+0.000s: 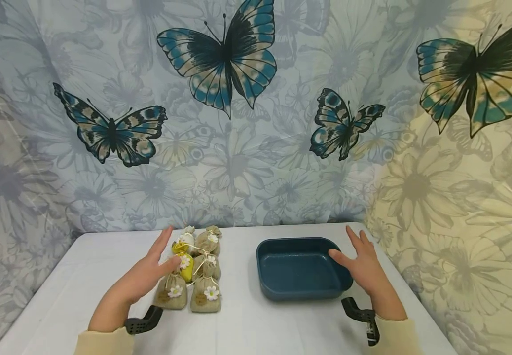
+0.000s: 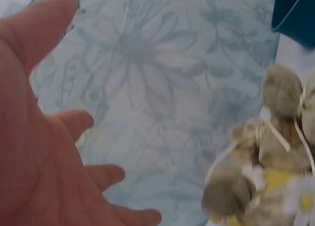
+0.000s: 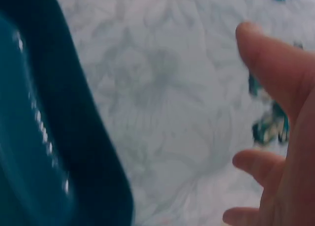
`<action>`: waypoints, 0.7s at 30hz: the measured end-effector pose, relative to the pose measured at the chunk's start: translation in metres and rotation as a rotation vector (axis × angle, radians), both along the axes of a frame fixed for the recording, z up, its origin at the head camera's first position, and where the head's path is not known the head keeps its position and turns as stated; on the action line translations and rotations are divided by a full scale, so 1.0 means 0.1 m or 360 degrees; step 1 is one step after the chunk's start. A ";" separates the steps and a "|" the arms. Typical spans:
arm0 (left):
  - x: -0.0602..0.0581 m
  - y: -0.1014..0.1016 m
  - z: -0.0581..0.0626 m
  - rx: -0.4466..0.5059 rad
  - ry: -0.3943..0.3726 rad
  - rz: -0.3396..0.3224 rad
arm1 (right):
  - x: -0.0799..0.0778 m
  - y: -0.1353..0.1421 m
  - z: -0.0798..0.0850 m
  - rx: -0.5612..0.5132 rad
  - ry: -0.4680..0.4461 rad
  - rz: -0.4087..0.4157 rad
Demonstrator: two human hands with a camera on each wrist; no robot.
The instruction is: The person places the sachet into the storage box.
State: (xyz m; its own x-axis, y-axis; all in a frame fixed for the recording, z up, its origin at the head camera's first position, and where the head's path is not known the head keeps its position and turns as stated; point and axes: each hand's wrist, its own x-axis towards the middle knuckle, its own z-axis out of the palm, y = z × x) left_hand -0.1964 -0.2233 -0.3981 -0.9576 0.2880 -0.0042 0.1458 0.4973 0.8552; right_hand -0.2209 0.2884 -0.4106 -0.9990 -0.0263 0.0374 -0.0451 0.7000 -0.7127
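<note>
Sleeves [image 1: 105, 342] edge the bottom of the frame; beyond, the left hand [image 1: 142, 278] and right hand [image 1: 364, 268] hold nothing, fingers spread. Small sachets [image 1: 187, 272] bunch lower left of centre, the blue dish [image 1: 300, 296] lower right of centre, both on the white worktop [image 1: 238, 325]. An inward-sweeping left hand could snag a cord [image 2: 278, 136] and topple sachets.

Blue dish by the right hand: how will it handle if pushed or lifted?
The blue dish looks stiff: its walls hold a rounded rectangle. Shiny highlights in the right wrist view hint it may be slippery to pinch. Low and broad on the white table, it would probably slide rather than tip.
</note>
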 end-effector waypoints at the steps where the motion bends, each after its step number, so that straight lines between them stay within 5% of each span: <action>1: 0.02 -0.07 -0.04 0.0080 -0.0050 -0.0025 | 0.01 0.07 -0.04 -0.0102 -0.0028 0.0019; 10: 0.07 -0.36 -0.44 0.0521 -0.0248 -0.0158 | 0.03 0.36 -0.45 -0.0760 -0.0212 0.0283; 21: 0.07 -0.41 -0.71 0.0550 -0.0345 -0.0013 | -0.01 0.32 -0.65 -0.0658 -0.0275 0.0297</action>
